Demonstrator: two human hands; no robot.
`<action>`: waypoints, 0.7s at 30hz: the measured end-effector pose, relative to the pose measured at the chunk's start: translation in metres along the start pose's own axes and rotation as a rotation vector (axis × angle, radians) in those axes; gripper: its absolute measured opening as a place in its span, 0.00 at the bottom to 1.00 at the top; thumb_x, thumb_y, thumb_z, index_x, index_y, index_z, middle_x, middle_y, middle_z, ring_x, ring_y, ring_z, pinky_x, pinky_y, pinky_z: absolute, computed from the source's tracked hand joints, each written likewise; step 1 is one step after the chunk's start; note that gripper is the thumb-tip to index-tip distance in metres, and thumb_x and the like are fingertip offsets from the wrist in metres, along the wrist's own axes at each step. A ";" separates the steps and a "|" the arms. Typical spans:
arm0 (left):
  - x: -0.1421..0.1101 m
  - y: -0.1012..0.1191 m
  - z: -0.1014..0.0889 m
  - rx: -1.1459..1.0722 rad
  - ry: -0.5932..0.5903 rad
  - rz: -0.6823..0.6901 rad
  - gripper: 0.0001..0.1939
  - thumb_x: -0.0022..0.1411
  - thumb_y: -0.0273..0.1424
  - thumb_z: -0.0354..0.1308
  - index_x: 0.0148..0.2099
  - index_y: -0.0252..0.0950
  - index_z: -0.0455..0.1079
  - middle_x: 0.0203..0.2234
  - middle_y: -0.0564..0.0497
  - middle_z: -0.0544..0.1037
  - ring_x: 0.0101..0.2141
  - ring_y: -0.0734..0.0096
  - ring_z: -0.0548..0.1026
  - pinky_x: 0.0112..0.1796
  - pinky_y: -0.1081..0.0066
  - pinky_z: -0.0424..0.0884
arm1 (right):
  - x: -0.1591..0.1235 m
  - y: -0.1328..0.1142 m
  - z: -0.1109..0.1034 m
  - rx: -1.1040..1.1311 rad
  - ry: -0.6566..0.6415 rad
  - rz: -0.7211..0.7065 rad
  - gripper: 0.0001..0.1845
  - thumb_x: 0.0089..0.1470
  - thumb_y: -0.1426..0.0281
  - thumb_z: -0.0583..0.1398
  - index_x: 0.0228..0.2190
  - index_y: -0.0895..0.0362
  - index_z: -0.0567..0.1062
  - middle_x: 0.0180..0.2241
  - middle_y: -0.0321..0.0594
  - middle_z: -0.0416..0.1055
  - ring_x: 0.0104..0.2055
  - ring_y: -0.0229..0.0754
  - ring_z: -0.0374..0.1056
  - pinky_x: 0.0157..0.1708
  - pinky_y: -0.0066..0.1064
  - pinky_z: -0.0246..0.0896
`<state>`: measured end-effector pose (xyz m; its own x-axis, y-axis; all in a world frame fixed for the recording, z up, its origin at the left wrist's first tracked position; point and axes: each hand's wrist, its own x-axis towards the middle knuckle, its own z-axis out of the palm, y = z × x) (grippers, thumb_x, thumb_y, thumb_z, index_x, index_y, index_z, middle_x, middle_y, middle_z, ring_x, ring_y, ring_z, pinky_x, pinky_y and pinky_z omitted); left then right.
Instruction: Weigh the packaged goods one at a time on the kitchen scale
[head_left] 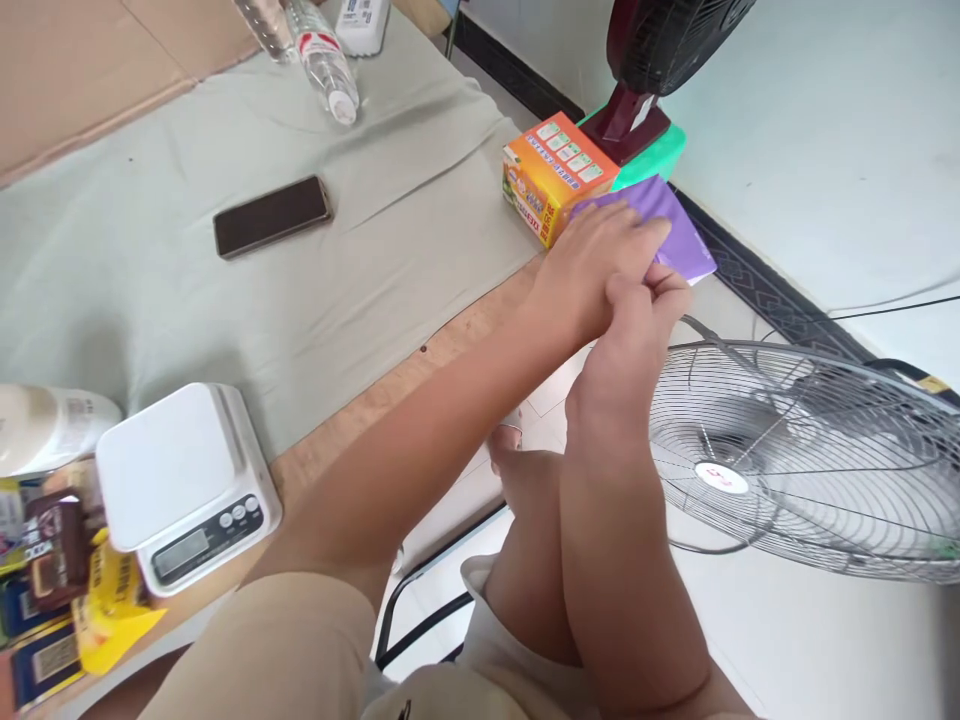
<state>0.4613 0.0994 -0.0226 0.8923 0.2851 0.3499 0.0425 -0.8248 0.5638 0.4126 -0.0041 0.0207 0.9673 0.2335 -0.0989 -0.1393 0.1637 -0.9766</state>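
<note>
A flat purple packet is out past the table's right edge, beside an orange and yellow box. My left hand lies over the packet's near side with its fingers bent around it, covering part of it. Tucked just below is my right hand, closed, its thumb and fingers pinched together against the left hand at the packet's lower edge. What is between the right fingertips is hidden.
A phone and a plastic bottle lie on the cloth-covered table. At lower left are a white kitchen scale and snack packs. A floor fan stands right; another fan is behind the box.
</note>
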 end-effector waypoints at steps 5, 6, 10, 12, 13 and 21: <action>0.002 -0.005 -0.004 -0.019 0.115 0.010 0.21 0.59 0.48 0.68 0.52 0.47 0.75 0.57 0.43 0.77 0.64 0.34 0.66 0.67 0.38 0.62 | -0.006 -0.015 0.001 0.086 0.017 0.061 0.18 0.50 0.68 0.57 0.43 0.51 0.58 0.58 0.42 0.62 0.69 0.44 0.60 0.70 0.51 0.60; 0.007 -0.013 0.000 -0.034 0.121 0.002 0.27 0.58 0.52 0.69 0.56 0.47 0.75 0.60 0.45 0.76 0.69 0.34 0.61 0.71 0.37 0.55 | -0.006 -0.017 0.002 0.104 0.021 0.076 0.18 0.51 0.69 0.57 0.44 0.51 0.58 0.63 0.43 0.61 0.72 0.43 0.57 0.72 0.50 0.58; 0.033 -0.046 0.017 -0.109 0.069 -0.065 0.38 0.53 0.61 0.68 0.61 0.50 0.73 0.58 0.50 0.80 0.74 0.40 0.53 0.76 0.41 0.39 | -0.002 -0.024 0.007 0.132 0.024 0.159 0.17 0.52 0.74 0.54 0.42 0.51 0.56 0.75 0.43 0.49 0.76 0.40 0.54 0.76 0.48 0.53; 0.040 -0.053 0.020 -0.137 0.078 -0.050 0.35 0.50 0.63 0.69 0.56 0.54 0.75 0.53 0.52 0.82 0.73 0.41 0.55 0.77 0.44 0.40 | 0.001 -0.026 0.009 0.122 0.020 0.183 0.16 0.52 0.76 0.52 0.40 0.50 0.54 0.76 0.43 0.48 0.76 0.39 0.55 0.76 0.49 0.54; 0.040 -0.053 0.020 -0.142 0.096 -0.037 0.33 0.49 0.63 0.70 0.54 0.56 0.76 0.51 0.52 0.82 0.72 0.40 0.56 0.77 0.45 0.42 | 0.003 -0.026 0.009 0.115 0.021 0.189 0.15 0.52 0.76 0.52 0.40 0.50 0.53 0.77 0.42 0.47 0.76 0.38 0.53 0.76 0.48 0.54; 0.005 0.001 -0.010 -0.075 0.170 -0.136 0.31 0.54 0.67 0.65 0.44 0.47 0.73 0.43 0.43 0.76 0.48 0.39 0.76 0.58 0.40 0.73 | 0.006 -0.008 -0.001 -0.018 0.075 0.059 0.11 0.61 0.65 0.54 0.45 0.50 0.57 0.52 0.44 0.67 0.57 0.47 0.73 0.59 0.57 0.73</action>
<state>0.4609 0.1047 -0.0128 0.7916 0.4750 0.3844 0.1184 -0.7364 0.6661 0.4193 -0.0052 0.0275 0.9708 0.1695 -0.1697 -0.1934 0.1345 -0.9719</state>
